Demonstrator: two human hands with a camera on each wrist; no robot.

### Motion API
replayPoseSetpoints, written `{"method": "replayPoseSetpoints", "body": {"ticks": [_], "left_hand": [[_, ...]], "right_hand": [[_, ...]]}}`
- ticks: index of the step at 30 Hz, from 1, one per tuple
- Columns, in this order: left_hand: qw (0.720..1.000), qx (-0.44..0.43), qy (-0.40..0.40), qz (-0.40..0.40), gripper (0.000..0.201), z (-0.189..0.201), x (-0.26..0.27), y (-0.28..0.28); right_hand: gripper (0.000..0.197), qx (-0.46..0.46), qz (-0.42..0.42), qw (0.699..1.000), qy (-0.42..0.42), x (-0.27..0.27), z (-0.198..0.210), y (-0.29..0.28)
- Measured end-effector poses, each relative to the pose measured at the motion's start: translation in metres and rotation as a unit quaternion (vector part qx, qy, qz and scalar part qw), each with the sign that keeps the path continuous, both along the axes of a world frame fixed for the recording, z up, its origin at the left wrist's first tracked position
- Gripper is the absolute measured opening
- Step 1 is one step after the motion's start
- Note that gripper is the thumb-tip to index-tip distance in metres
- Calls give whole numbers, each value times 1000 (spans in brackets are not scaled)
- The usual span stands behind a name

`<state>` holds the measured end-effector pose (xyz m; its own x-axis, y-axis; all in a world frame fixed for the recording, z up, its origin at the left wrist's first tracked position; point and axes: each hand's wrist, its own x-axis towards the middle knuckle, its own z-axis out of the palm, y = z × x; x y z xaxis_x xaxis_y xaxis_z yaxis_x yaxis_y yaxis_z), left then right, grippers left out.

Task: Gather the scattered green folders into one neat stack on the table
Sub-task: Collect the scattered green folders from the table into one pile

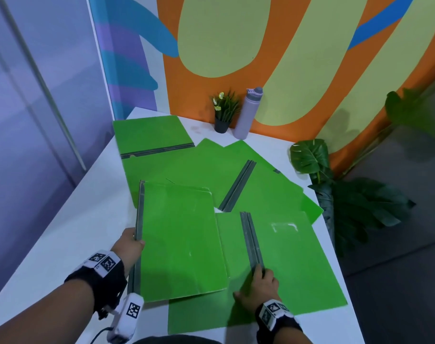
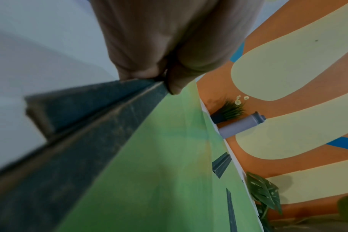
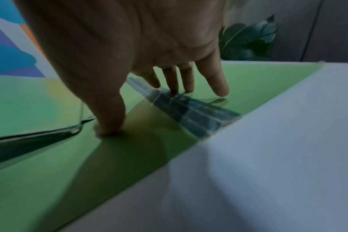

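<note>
Left hand [image 1: 128,247] grips the grey spine [image 1: 139,214] of a closed green folder [image 1: 181,239] at the near left of the white table [image 1: 62,234]. In the left wrist view the thumb and fingers [image 2: 175,81] are clamped together on the spine edge, thumb on the green cover side, remaining fingers on the far side. The folder's right edge overlaps an opened green folder [image 1: 293,264] lying flat at the near right.

Right hand [image 1: 257,290] rests on that opened folder beside its grey centre spine [image 1: 252,240]. In the right wrist view the fingers are straight and spread apart: the thumb [image 3: 109,125] presses the green cover left of the spine, two middle fingertips [image 3: 174,87] touch the grey spine strip, and the little finger hangs just above the cover on the right. Nothing is gripped by this hand.

Further back, another opened green folder [image 1: 266,184] lies at an angle, its far right corner overhanging the table edge. A closed green folder [image 1: 149,132] lies at the far left corner, spine toward the camera, on top of another green sheet [image 1: 171,167].

At the far edge against the painted wall stand a small potted plant [image 1: 223,112] and a lilac water bottle [image 1: 248,112], just beside each other. Large-leaved plants [image 1: 310,157] stand off the table's right side.
</note>
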<state>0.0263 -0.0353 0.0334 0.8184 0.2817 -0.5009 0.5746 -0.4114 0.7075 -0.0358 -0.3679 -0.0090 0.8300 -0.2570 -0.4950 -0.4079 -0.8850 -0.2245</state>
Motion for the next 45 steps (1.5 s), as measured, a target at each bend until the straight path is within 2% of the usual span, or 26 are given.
{"method": "replayPoseSetpoints", "body": {"ticks": [2,4,5,8,9,15,18,21,24,26,28,30,32,34,35,37,38,39,40,42,44,45], "left_hand": [[1000,0,17,-1,45,-4,-3,0],[999,1,31,-10,47,-5,-4,2],[999,1,33,-15,48,-7,-4,4],[998,2,46,-35,48,-13,-4,9],[998,-5,49,-37,48,-16,-4,10],[999,-8,35,-29,46,-7,-7,7],[999,-41,-2,18,32,-1,-1,11],[993,-85,-31,74,25,-4,11,20],[990,-98,-34,99,42,-61,33,46],[990,-97,-27,102,39,-57,31,40],[990,-101,-29,94,33,-9,16,14],[985,-149,-6,85,31,4,9,0],[969,-229,26,86,30,8,8,-8],[951,-290,42,97,39,13,9,-12],[943,-314,45,95,51,17,9,-14],[937,-336,49,81,80,21,13,-19],[944,-319,41,73,84,24,13,-23],[955,-289,22,69,78,24,13,-27],[967,-245,2,68,70,23,12,-31],[982,-169,-25,75,59,20,10,-36],[983,-165,-39,67,57,16,11,-35],[981,-183,-44,56,56,19,10,-34]], "right_hand": [[104,2,-19,1000,9,-4,-4,1],[93,-25,-54,998,2,-5,-3,-6],[82,-34,-70,997,5,-5,-2,-10],[29,-12,-97,995,-14,-8,1,-21],[18,-4,-100,995,-25,-10,2,-23],[8,1,-107,994,-8,5,22,-31],[13,-58,-102,989,-88,22,53,-39],[8,-44,-129,975,-173,38,105,-36],[5,-73,-126,960,-241,52,158,-28],[10,-88,-90,943,-309,58,183,-19],[16,-90,-30,925,-368,62,192,-3],[25,-78,59,914,-394,60,187,22],[32,-71,157,911,-375,53,167,49],[33,-82,248,907,-332,39,146,73],[31,-87,293,897,-319,32,137,82],[25,-68,374,874,-303,18,120,97],[21,-54,402,862,-303,13,113,103],[14,-43,426,853,-299,9,104,106],[10,-30,446,850,-280,8,100,106],[48,32,440,866,-236,11,92,103],[76,70,373,902,-207,24,87,90],[78,91,320,922,-197,32,85,80]]}}
